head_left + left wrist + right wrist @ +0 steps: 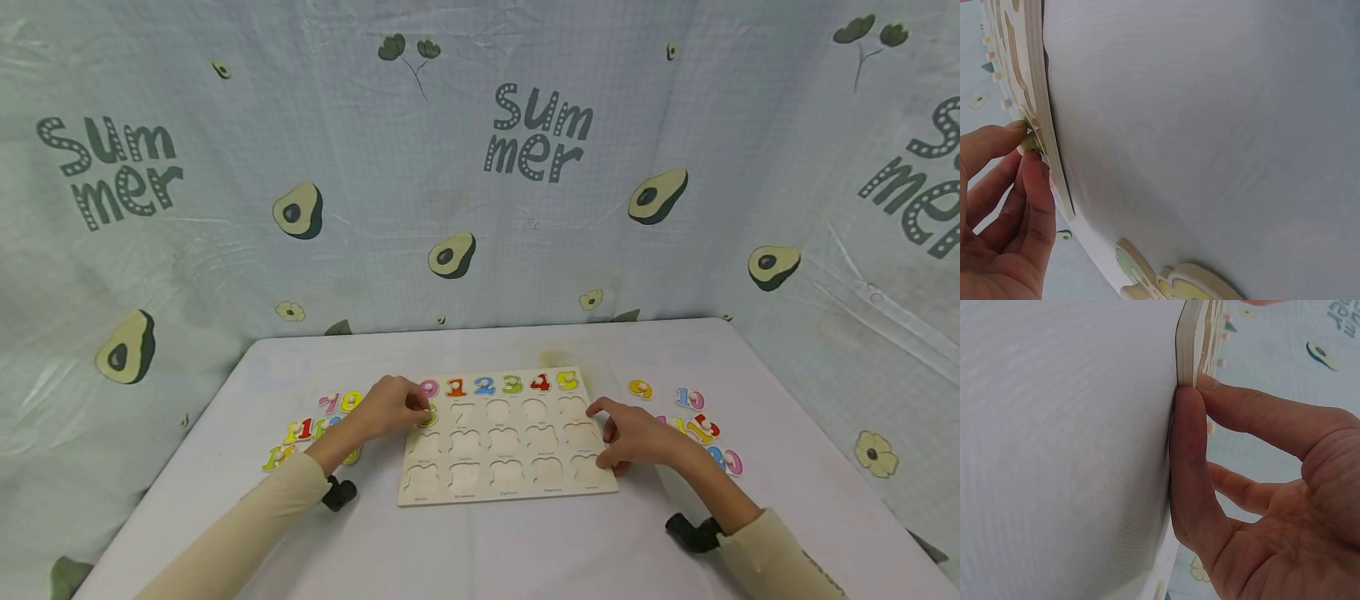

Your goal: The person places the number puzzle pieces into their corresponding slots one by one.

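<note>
A wooden number puzzle board (508,498) lies in the middle of the table, its top row filled with the knobbed pieces 0 to 5. Over the left slot of the second row, my left hand (390,407) pinches a small green number piece (428,417). In the left wrist view, thumb and fingertips close around its light knob (1026,144), right at the board's edge; the digit is mostly hidden. My right hand (637,433) holds the board's right side. The right wrist view shows its thumb on top and a finger against the layered edge (1187,359).
Loose number pieces lie left of the board, including a red and yellow one (300,430), partly behind the left forearm. More sit on the right, among them an orange 9 (641,388) and a blue and pink 10 (690,398). A printed cloth (480,208) hangs behind the table.
</note>
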`<control>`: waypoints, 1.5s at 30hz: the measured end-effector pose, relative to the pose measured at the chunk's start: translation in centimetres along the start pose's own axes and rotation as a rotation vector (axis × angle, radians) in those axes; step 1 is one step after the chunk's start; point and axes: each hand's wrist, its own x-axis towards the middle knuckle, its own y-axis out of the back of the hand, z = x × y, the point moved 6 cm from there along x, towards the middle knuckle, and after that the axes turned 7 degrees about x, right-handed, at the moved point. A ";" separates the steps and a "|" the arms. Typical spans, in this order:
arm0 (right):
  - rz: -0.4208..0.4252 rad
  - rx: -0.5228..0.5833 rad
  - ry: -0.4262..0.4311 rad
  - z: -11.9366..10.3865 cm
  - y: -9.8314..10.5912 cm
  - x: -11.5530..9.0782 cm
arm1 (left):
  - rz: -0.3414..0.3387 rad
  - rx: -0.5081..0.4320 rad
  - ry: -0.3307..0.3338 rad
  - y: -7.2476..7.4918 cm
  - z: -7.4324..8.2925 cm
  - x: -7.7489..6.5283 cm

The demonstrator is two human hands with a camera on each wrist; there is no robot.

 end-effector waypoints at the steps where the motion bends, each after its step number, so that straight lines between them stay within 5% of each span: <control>1: 0.000 0.002 0.001 0.0 0.0 0.0 | -0.001 0.002 0.003 0.0 0.0 0.0; 45: -0.015 0.027 0.007 -0.2 0.1 0.0 | -0.028 -0.009 0.001 -0.2 -0.1 0.4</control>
